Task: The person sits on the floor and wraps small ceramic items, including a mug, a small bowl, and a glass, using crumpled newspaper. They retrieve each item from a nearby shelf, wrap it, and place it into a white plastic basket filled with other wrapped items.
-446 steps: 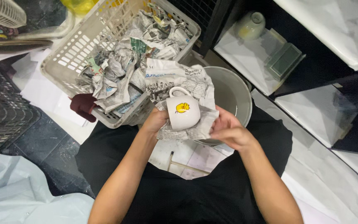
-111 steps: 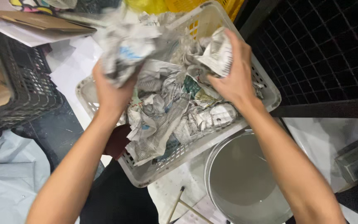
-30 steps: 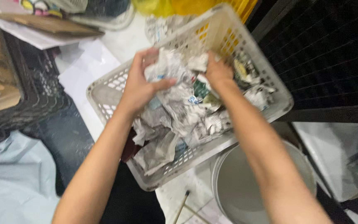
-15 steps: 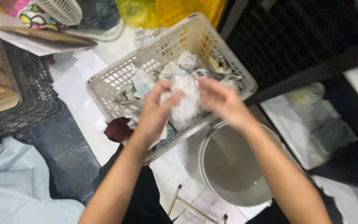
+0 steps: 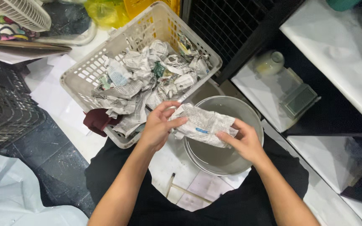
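Both hands, left hand point(image 5: 158, 127) and right hand point(image 5: 243, 142), now closed on a crumpled newspaper-wrapped bundle point(image 5: 204, 124), lifted clear of the white plastic basket point(image 5: 80, 79) at 10 o'clock, above the round grey metal basin point(image 5: 248, 115).

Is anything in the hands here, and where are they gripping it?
Yes: a newspaper-wrapped bundle, held above the metal basin. The left hand grips its left end and the right hand pinches its right end.
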